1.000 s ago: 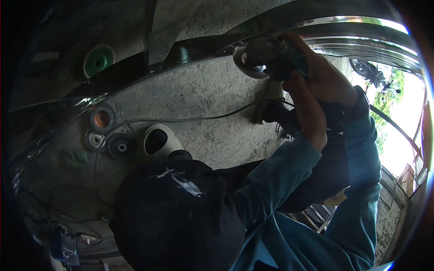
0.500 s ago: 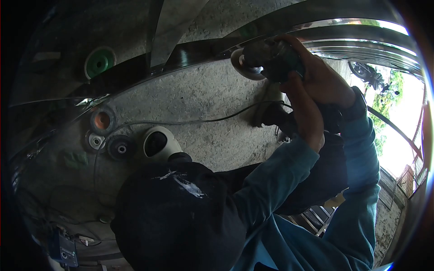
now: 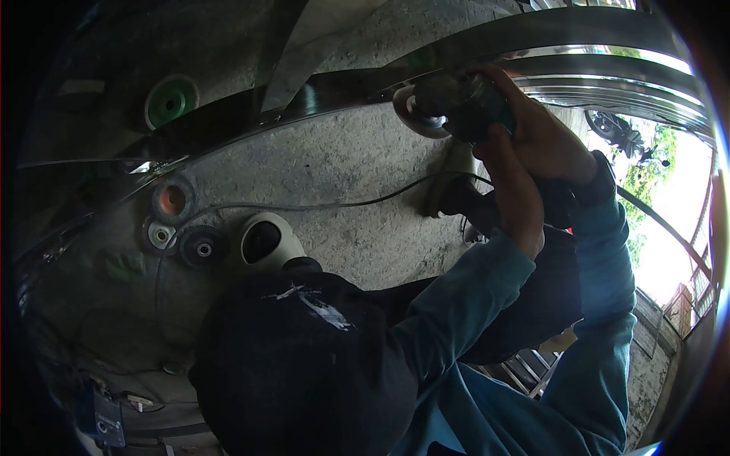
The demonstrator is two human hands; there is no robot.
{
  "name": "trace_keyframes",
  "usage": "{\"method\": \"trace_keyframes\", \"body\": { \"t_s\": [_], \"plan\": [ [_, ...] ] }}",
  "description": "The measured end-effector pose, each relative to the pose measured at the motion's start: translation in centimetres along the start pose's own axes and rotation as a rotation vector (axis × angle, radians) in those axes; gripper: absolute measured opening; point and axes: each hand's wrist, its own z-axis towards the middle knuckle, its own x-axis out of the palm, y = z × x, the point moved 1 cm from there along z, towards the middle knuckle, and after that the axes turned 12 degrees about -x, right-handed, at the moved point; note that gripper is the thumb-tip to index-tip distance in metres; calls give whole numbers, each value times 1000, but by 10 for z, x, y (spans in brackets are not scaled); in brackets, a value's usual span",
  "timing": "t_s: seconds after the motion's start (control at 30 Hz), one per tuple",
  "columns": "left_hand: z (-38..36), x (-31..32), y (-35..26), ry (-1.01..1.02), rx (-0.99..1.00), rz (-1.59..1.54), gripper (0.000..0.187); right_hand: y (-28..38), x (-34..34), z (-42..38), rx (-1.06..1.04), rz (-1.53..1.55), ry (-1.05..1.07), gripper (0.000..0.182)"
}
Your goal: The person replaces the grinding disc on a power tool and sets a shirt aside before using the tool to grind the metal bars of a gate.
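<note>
An angle grinder (image 3: 473, 106) with a dark teal body is held between my two hands, below a long dark metal bar (image 3: 334, 95). Its round disc (image 3: 414, 114) faces left, close beside the bar; contact between them cannot be made out. My right hand (image 3: 559, 148) wraps around the grinder from the right, its far fingers partly hidden behind the tool. From below, my left hand (image 3: 515, 182) closes on the grinder's near side with the thumb pointing up along it. A dark power cord (image 3: 357, 203) runs left across the floor.
Several loose discs lie at left: a green one (image 3: 171, 102), an orange-centred one (image 3: 172, 199) and a black one (image 3: 204, 249). A white rounded thing with a dark oval top (image 3: 293, 242) rests near my knee (image 3: 304, 365). More curved metal bars (image 3: 608, 68) extend right. A motorcycle (image 3: 620, 133) stands outside.
The view has shifted slightly, with the metal bars a little lower in it. The grinder and both hands appear slightly lower and to the right; the grip is the same.
</note>
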Motion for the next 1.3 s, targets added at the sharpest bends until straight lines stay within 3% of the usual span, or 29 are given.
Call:
{"method": "trace_keyframes", "body": {
  "t_s": [0.63, 1.3],
  "plan": [
    [-23, 10, 1, -85, -76, 80, 77, 7, -7, -17, 39, 9, 23, 96],
    [-7, 0, -2, -10, -37, -44, 66, 4, 0, -4, 80, 39, 38, 94]
  ]
}}
